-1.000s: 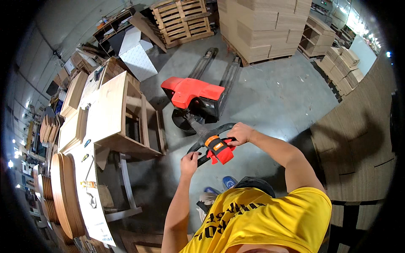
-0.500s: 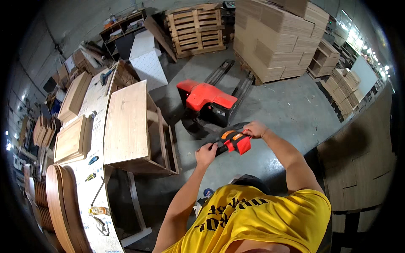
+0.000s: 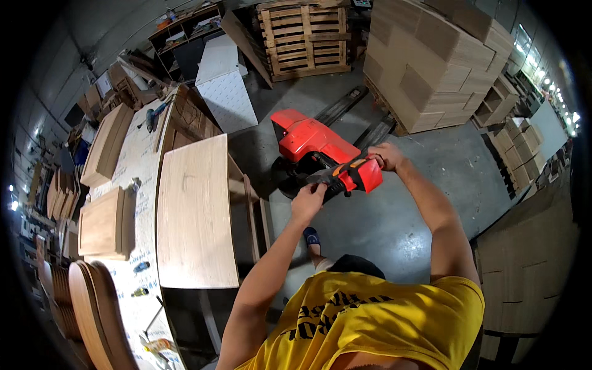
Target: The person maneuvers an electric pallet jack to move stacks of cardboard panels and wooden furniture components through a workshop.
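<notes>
Both of my hands are closed around the control handle [image 3: 361, 176] of a red electric pallet jack [image 3: 311, 139]. My left hand [image 3: 309, 202] grips the black left side of the handle, and my right hand [image 3: 387, 156] holds the far right side beside its red cover. The fingers are partly hidden by the handle. Beyond the red body, two dark forks [image 3: 341, 105] lie low over the floor and point away from me. The right fork reaches close to the pallet [image 3: 383, 105] under a tall stack of flat cartons [image 3: 425, 68].
Left of the jack stands a wooden cabinet [image 3: 194, 216], beside a long workbench [image 3: 139, 163] with wooden panels, a drill [image 3: 153, 117] and small tools. A wooden pallet [image 3: 305, 40] leans at the back, near a white box [image 3: 225, 92]. More stacked cartons [image 3: 518, 265] stand at my right.
The jack has moved forward, its forks closer to the carton stack. My hands and the handle have gone farther from my body. My foot now shows below the handle.
</notes>
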Demonstrator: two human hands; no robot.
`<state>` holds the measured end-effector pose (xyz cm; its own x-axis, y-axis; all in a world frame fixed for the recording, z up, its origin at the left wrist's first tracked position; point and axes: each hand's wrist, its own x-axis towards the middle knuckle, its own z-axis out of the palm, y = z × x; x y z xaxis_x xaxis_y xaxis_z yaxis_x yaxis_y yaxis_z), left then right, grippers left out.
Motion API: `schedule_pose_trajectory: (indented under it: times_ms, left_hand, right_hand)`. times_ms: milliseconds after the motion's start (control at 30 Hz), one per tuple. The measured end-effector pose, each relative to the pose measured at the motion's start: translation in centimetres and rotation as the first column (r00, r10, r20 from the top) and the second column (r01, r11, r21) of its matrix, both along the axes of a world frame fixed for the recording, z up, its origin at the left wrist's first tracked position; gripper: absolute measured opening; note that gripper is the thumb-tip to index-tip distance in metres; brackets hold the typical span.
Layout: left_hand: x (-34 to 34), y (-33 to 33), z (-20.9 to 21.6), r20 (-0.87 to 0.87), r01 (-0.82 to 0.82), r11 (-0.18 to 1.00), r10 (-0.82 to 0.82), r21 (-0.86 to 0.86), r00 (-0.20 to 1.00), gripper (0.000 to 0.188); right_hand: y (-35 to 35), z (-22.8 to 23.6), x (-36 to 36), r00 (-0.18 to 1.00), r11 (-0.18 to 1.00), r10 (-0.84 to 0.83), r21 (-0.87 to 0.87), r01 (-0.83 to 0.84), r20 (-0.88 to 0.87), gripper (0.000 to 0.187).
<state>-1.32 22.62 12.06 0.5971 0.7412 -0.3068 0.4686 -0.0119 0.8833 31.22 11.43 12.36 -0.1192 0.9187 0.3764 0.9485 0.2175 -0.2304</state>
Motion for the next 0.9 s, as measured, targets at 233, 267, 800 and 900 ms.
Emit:
schedule_pose_trajectory:
  times_ms: [233,267,800,900]
  left_hand:
    - [0.9,13.6,1.6,0.163,-0.093,0.988,0.113,-0.127,0.980,0.042]
    - [1.2,15.2,2.2,0.204,-0.059,0.984,0.093,-0.166,0.975,0.039]
    - [3.2,35.9,4.3,0.194,0.123,0.974,-0.085,-0.192,0.977,0.038]
    - [3.9,38.7,5.7,0.190,0.060,0.994,-0.040,-0.096,0.981,0.041]
  right_hand:
    - [13.7,5.2,-0.7,0.992,0.987,-0.025,-0.161,0.005,-0.127,0.029]
    - [15.1,5.1,-0.6,0.990,0.988,-0.044,-0.154,0.023,-0.132,0.028]
    - [32.1,8.1,-0.1,0.940,0.894,-0.336,-0.336,0.295,-0.068,0.050]
    - [35.1,7.1,0.6,0.939,0.910,-0.331,-0.297,0.290,-0.094,0.053]
